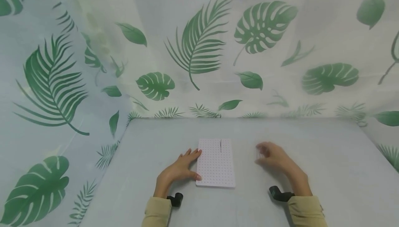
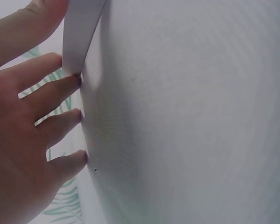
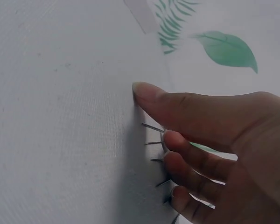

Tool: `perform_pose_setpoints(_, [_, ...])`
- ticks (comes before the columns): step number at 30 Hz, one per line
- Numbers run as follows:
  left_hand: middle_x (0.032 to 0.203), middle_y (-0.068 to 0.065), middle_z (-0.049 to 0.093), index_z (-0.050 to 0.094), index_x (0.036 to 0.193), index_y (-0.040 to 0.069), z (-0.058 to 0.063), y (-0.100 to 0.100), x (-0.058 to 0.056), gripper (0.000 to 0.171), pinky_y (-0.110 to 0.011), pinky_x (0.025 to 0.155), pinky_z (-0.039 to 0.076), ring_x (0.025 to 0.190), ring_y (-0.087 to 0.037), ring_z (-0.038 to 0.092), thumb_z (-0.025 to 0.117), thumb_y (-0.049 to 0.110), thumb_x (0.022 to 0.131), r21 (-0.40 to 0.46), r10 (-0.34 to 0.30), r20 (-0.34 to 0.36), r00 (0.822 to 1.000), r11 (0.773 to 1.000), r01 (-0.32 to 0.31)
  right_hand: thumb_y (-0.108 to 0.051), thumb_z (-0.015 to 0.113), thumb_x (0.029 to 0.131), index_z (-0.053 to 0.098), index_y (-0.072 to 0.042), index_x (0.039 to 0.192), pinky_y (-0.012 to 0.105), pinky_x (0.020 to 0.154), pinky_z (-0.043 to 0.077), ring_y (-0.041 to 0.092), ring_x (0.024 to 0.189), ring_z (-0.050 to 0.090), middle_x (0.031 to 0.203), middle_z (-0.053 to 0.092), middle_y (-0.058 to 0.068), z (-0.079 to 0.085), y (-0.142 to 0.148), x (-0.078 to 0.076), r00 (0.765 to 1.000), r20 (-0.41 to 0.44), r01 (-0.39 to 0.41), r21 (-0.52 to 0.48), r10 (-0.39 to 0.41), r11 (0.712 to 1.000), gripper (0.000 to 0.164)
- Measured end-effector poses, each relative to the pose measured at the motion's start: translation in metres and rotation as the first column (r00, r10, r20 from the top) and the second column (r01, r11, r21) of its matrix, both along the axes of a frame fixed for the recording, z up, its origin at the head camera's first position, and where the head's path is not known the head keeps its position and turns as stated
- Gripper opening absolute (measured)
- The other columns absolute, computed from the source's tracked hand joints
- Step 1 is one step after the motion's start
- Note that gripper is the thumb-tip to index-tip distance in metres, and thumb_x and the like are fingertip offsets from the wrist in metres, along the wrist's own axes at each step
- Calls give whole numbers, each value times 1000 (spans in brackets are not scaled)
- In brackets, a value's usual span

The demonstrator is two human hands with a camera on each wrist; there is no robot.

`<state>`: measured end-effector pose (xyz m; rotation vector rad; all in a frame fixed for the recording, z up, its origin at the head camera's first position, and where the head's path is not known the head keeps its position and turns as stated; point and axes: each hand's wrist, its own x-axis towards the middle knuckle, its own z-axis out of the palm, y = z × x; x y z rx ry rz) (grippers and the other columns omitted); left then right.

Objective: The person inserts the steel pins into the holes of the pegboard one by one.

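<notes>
A white board point(image 1: 215, 170) with a grid of small holes lies on the table. Near its far right corner a thin dark pin point(image 1: 220, 146) shows up against the white. Along the board's left edge rests my left hand point(image 1: 179, 167), fingers spread, with the thumb at the near corner. In the left wrist view the board's side point(image 2: 79, 37) appears beside the thumb. To the right, apart from the board, my right hand point(image 1: 275, 156) is low at the table, fingers bent and thumb apart from them. By its fingertips, several thin metal pins point(image 3: 154, 143) show in the right wrist view.
The pale grey table point(image 1: 149, 144) extends around the board. A white curtain point(image 1: 215, 99) printed with green leaves hangs along the back and sides. Each wrist wears a dark camera mount point(image 1: 280, 194) below the hand.
</notes>
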<state>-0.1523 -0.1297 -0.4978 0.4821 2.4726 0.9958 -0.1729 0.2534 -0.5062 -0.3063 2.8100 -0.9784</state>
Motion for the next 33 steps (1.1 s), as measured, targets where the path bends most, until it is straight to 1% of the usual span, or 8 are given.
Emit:
perform_pose_setpoints(3, [169,-12,27,36,160,8,-1,-1,-1,97,-61,128,7,159,-40,11,88,21,78,-1,-15,-9,1000,1000,15,-16,86,79,63,7,121,53,86,56,34,97,64,106,69,19,-1,-1,0,1000,-3,4,2,-4,1000,54])
perform_pose_setpoints(6, [169,-13,27,36,160,7,1,0,-2,97,-61,128,7,159,-41,11,88,21,79,-2,-20,-13,1000,1000,20,-16,86,78,63,7,120,51,84,56,31,95,64,104,68,16,-3,1,-2,1000,-15,15,10,-15,1000,53])
perform_pose_setpoints(11, [169,-13,27,36,160,7,3,1,-2,98,-61,128,6,159,-41,11,88,20,78,5,-11,-9,1000,1000,11,-17,86,77,60,8,125,46,81,55,28,92,62,102,67,14,-6,3,-5,999,-7,45,24,-45,999,60])
perform_pose_setpoints(13, [169,-13,27,36,160,6,3,1,-1,98,-61,128,5,159,-41,11,88,20,78,6,-8,-8,1000,1000,8,-18,86,77,61,8,125,45,80,54,27,92,61,102,66,13,-6,3,-5,999,3,50,28,-50,998,60])
perform_pose_setpoints(17, [169,-14,28,36,159,5,2,0,-1,97,-61,128,6,159,-42,11,88,18,78,13,-8,-11,1000,1000,8,-18,87,77,61,8,125,46,80,55,28,92,61,102,66,14,-4,3,-5,999,16,41,25,-42,999,60])
perform_pose_setpoints(20, [168,-15,28,37,159,5,0,0,0,97,-61,128,6,159,-42,12,88,19,78,9,-10,-12,1000,1000,10,-20,87,78,62,7,124,44,80,55,27,92,62,102,67,12,-3,1,-4,999,19,37,22,-37,999,59])
perform_pose_setpoints(25, [168,-15,29,38,159,5,0,-1,1,97,-62,128,7,159,-42,12,88,19,77,-2,-4,-20,1000,1000,4,-20,86,80,62,7,124,42,77,53,26,92,61,101,67,12,-3,0,-3,999,3,33,8,-33,999,56])
perform_pose_setpoints(33, [168,-13,29,37,159,6,-1,0,-1,97,-61,128,6,159,-41,12,88,20,77,2,-6,-11,1000,1000,6,-16,85,80,63,8,120,38,76,51,24,89,60,97,66,10,-3,1,-2,1000,-21,20,-1,-20,1000,51])
